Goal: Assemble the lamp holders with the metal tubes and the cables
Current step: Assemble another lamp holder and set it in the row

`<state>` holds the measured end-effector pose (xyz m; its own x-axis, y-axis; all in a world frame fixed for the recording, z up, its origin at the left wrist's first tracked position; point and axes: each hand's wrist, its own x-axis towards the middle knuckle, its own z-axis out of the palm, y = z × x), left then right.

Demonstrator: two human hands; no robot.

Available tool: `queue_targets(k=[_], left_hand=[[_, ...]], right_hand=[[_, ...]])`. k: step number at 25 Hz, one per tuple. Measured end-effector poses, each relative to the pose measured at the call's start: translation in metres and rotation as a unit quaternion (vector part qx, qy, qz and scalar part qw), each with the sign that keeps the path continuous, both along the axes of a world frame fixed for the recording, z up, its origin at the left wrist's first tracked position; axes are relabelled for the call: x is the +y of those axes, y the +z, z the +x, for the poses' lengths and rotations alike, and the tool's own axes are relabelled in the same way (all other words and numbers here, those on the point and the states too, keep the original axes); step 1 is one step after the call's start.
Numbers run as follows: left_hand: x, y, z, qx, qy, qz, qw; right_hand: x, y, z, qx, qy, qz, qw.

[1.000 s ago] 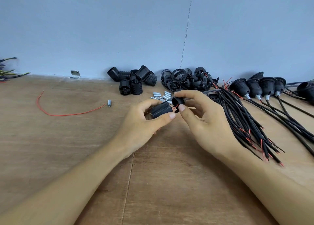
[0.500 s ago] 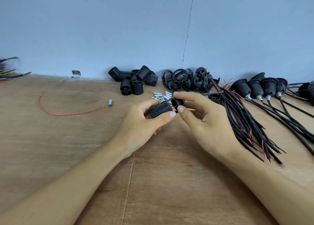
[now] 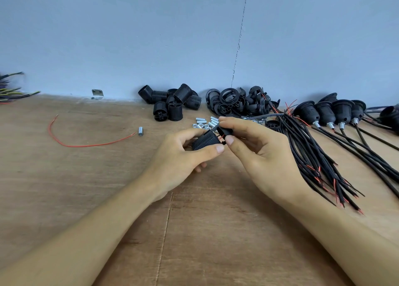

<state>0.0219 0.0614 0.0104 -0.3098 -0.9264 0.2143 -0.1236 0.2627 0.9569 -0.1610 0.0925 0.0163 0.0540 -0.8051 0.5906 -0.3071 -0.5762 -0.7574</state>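
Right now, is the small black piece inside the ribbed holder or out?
Out. The right hand pinches the piece beside the holder in the left hand, red wires showing between them.

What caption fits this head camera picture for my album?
Left hand grips a ribbed lamp holder while right hand pinches a small black part.

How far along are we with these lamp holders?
Done: several wired holders with tubes lie in a row on the right. In hand: the left hand grips a ribbed shell, the right hand pinches a black part at its end. Left: loose shells, metal tubes, a cable bundle.
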Motion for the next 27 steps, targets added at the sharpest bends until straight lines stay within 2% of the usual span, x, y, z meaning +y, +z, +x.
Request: queue_targets(k=[2, 5, 8, 13, 18, 20, 22, 25, 27], left_hand=[[0.002, 0.000, -0.002, -0.010, 0.013, -0.017, 1.000], [0.006, -0.002, -0.007, -0.065, 0.079, -0.096, 0.990], [0.009, -0.002, -0.009, -0.075, 0.122, -0.137, 0.980], [0.013, -0.004, -0.011, -0.086, 0.152, -0.199, 0.964], [0.013, -0.005, -0.013, -0.078, 0.157, -0.217, 0.960], [0.013, -0.007, -0.014, -0.079, 0.153, -0.201, 0.964], [0.012, -0.008, -0.014, -0.080, 0.132, -0.166, 0.974], [0.010, -0.007, -0.013, -0.056, 0.035, -0.124, 0.990], [0.009, -0.005, -0.014, -0.031, -0.028, -0.103, 0.994]], right_hand=[[0.001, -0.001, 0.001, 0.003, 0.004, 0.011, 1.000], [0.001, -0.002, 0.002, -0.012, 0.027, 0.031, 0.999], [0.002, -0.001, 0.003, 0.035, 0.031, 0.028, 0.999], [0.003, -0.003, 0.009, 0.022, 0.022, 0.041, 0.999], [0.007, 0.001, 0.013, 0.015, 0.024, 0.049, 0.998], [0.011, 0.006, 0.014, 0.040, 0.023, 0.043, 0.998], [0.016, 0.011, 0.012, 0.104, 0.008, 0.031, 0.994], [0.018, 0.018, 0.008, 0.219, -0.017, 0.008, 0.976], [0.018, 0.020, 0.006, 0.256, -0.007, 0.017, 0.967]])
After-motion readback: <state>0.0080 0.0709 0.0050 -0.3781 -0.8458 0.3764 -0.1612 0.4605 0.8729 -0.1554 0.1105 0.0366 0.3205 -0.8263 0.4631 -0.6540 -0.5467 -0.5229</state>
